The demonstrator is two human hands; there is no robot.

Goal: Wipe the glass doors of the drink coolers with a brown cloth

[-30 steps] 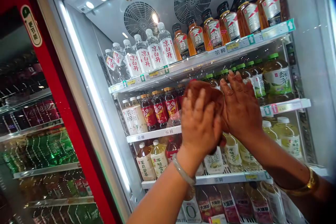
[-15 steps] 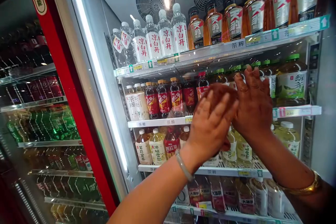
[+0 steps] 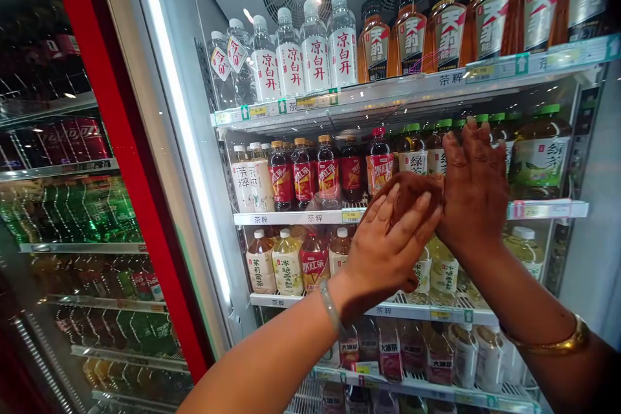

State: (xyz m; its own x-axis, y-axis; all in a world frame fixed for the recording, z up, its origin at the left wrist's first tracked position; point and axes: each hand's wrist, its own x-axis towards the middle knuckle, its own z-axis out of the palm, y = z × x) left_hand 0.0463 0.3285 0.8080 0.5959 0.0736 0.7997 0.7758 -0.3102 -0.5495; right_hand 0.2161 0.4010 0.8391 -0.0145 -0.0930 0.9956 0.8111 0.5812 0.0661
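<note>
1. Showed, at far left, green bottles (image 3: 114,210) in rows on shelves, dimly lit beyond a slanting red frame (image 3: 129,142).
2. Showed, next, a bright light strip (image 3: 177,103) along the inner edge of the fridge.
3. Included, at upper left of the fridge, clear bottles (image 3: 292,68) with white caps, upright on the top shelf (image 3: 388,92). Included, one level down, dark bottles with red labels (image 3: 305,181); below these, pale-labelled bottles (image 3: 288,265) with white caps.
4. Showed, near centre, the left hand (image 3: 381,252), with fingers extended and slightly parted; ringed at the wrist by a pale bangle (image 3: 332,307).
5. Showed, behind and above the fingers of the left hand, toward the right hand, a brown cloth-like shape (image 3: 414,187), partly covered. Could not tell cloth from reflection here with certainty.
6. Showed the right hand (image 3: 478,197), flat and open, with a gold bangle (image 3: 565,341) lower on the forearm. Brought together with the left hand side by side, apparently meeting at the left fingertips. Clamped on nothing distinguishable.
7. Judged, from faint reflections, to be spread against a glass pane (image 3: 315,204) in front of the shelves. Judged under way: hands placed, brown shape beneath the left. Could not tell the finished portion from the remainder; showed no clear boundary between the two.
8. Included, at right, amber bottles (image 3: 446,32) on the top shelf and green-capped bottles (image 3: 542,155) beneath, beyond the right hand.
</note>
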